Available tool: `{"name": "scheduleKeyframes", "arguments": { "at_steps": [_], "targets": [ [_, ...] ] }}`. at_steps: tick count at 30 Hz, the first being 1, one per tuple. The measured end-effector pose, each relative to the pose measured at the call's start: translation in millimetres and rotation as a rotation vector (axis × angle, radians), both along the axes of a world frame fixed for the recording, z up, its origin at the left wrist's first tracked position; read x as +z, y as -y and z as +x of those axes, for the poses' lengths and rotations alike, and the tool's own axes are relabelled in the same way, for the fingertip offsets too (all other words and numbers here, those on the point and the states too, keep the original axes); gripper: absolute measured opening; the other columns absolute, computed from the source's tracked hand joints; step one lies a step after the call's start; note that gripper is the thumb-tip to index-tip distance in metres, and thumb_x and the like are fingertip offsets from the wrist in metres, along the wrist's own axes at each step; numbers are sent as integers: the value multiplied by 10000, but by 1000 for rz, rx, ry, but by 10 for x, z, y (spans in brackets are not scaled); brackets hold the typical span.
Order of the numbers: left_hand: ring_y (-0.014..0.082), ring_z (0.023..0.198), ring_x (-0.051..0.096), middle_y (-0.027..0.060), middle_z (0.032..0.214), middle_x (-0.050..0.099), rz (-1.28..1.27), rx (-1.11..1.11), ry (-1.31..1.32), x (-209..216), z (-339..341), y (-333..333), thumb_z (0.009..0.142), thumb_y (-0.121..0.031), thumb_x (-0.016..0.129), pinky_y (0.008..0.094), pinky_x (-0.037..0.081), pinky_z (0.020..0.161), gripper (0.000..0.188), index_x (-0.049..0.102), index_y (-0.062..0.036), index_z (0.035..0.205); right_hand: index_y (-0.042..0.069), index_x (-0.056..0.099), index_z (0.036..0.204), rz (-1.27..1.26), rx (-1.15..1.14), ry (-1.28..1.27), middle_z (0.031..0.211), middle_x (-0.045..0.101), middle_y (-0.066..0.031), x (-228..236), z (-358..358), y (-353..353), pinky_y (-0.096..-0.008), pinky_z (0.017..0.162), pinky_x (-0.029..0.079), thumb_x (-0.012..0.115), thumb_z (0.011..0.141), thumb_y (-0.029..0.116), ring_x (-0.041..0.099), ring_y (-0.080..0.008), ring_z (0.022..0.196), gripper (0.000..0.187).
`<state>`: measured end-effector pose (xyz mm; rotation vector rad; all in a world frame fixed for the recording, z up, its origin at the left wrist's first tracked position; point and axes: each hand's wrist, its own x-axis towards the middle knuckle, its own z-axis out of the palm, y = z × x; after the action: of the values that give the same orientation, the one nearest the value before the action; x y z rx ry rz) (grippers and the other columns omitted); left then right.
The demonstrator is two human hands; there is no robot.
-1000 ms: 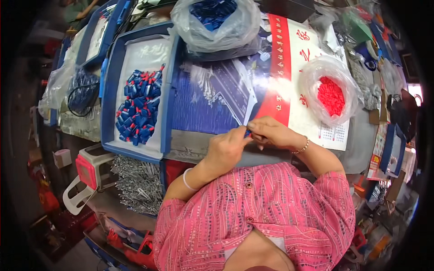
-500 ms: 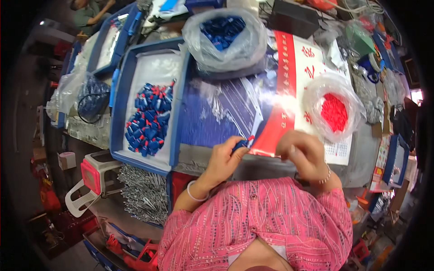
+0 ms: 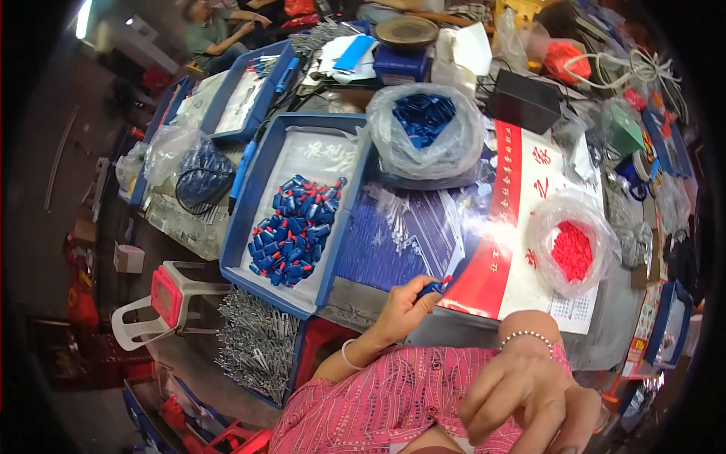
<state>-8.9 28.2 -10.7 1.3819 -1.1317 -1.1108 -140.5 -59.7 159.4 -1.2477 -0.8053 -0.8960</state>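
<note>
My left hand (image 3: 407, 310) is closed on a small blue plastic piece (image 3: 431, 289) with a red tip, just over the near edge of the table. The piece is partly hidden by my thumb and fingers. My right hand (image 3: 525, 401) is raised close to the camera in front of my chest, its fingers bent and apart, with nothing visible in them. Left of my left hand, a blue tray (image 3: 345, 240) lined with white paper bears a pile of blue pieces with red tips (image 3: 295, 231).
A clear bag of blue parts (image 3: 427, 163) stands at the back, and a bag of small red parts (image 3: 572, 250) at the right. Thin metal parts (image 3: 257, 344) fill a bin below the tray. A stool (image 3: 170, 299) stands left; another person (image 3: 219, 38) sits far back.
My right hand has come up from beside the left hand toward the camera. My left hand keeps the blue piece. The view has shifted, showing more of the far side.
</note>
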Motion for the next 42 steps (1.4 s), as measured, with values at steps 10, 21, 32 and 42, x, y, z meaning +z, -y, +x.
{"name": "scheduleKeyframes", "arguments": {
  "at_steps": [10,21,32,42],
  "targets": [
    [53,582,502,6,628,531,77,-63,-91,-23,-86,-25,888,-200,583,222,411,530,224,565,-8,1003,209,289,1375,22,-243,68,1259,496,-38,13,-231,-72,-345,705,453,524,905,241,550,-193,850,527],
    [45,622,538,11,678,588,30,-79,-49,-155,-64,-91,880,-151,573,212,427,536,259,547,-7,1094,146,433,1271,-48,-468,574,1309,463,-7,-91,-151,-195,-425,828,464,518,899,246,525,-218,1036,394],
    [35,535,473,-16,661,539,70,-194,-215,-123,57,-123,904,-145,535,194,378,479,231,537,-26,1102,54,545,883,-574,-1262,-783,836,557,-98,-1063,-251,138,-374,643,408,647,757,168,548,-259,727,198],
    [101,568,542,35,686,575,-43,-452,-128,-137,135,-110,892,-147,548,235,415,513,273,530,-29,1138,53,547,781,-1025,-714,-839,657,542,-79,-1236,-347,273,-356,550,428,630,793,238,560,-253,604,203]
  ]
}}
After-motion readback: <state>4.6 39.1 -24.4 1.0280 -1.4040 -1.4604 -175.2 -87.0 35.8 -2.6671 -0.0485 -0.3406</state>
